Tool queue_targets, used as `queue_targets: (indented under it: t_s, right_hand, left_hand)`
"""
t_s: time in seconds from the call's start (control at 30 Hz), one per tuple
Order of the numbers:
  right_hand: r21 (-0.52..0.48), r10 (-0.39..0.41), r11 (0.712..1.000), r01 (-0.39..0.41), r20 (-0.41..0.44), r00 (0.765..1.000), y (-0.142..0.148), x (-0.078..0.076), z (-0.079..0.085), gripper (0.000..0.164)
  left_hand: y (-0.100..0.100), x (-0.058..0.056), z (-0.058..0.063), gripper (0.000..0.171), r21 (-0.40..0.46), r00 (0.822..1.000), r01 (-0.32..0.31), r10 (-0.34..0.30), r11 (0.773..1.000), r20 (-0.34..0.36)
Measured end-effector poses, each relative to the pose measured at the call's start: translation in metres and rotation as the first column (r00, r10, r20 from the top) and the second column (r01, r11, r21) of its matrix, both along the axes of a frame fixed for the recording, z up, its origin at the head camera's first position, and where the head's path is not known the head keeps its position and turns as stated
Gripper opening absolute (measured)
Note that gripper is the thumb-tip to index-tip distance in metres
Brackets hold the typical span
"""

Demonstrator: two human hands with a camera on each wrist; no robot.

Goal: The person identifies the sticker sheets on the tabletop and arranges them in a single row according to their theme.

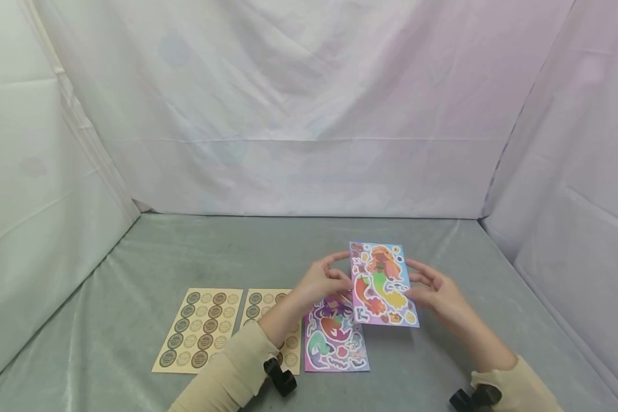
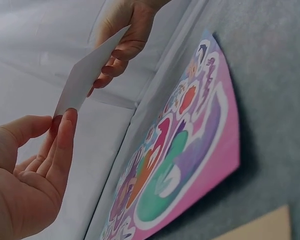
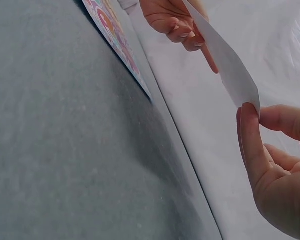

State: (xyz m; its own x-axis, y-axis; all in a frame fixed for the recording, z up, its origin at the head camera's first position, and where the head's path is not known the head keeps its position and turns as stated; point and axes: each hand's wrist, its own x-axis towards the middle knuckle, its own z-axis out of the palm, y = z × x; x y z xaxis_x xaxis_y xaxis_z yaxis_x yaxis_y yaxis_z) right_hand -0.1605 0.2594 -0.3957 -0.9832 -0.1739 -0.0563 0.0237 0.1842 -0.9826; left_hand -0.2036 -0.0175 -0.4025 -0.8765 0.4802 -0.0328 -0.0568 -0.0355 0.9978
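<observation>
A mermaid sticker sheet (image 1: 385,284) in pink, blue and yellow is held up off the table between both hands. My left hand (image 1: 320,281) pinches its left edge between thumb and fingers. On the opposite edge, the thumb and fingers of my right hand (image 1: 439,296) pinch it too. Its plain white back (image 2: 85,77) shows in the left wrist view. Below it, a second mermaid sticker sheet (image 1: 335,343), pink and purple with a green tail, lies flat on the table, its upper right part covered by the raised sheet.
Left of these lie two cream sheets of round stickers, one (image 1: 198,329) fully in view and another (image 1: 252,309) partly behind the left forearm. A grey cloth (image 1: 134,274) covers the table. White curtains (image 1: 298,114) enclose the back and both sides.
</observation>
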Motion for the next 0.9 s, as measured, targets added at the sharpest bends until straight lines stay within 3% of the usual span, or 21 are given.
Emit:
queue_targets:
  t_s: [0.23, 0.67, 0.9]
  right_hand:
    - [0.013, -0.013, 1.0, 0.013, 0.001, 1.0, 0.006, 0.005, 0.0, 0.074]
    - [-0.005, 0.018, 1.0, -0.018, 0.022, 1.0, 0.017, 0.018, -0.006, 0.073]
    - [0.002, 0.014, 1.0, -0.014, 0.051, 0.999, 0.022, 0.022, -0.008, 0.076]
  left_hand:
    - [0.007, 0.005, -0.002, 0.07, 0.005, 1.0, -0.001, 0.001, 1.0, 0.025]
    - [0.018, 0.016, -0.005, 0.072, -0.068, 1.0, -0.009, 0.011, 0.998, 0.028]
    - [0.025, 0.022, -0.008, 0.073, -0.053, 0.998, -0.01, 0.013, 0.999, 0.057]
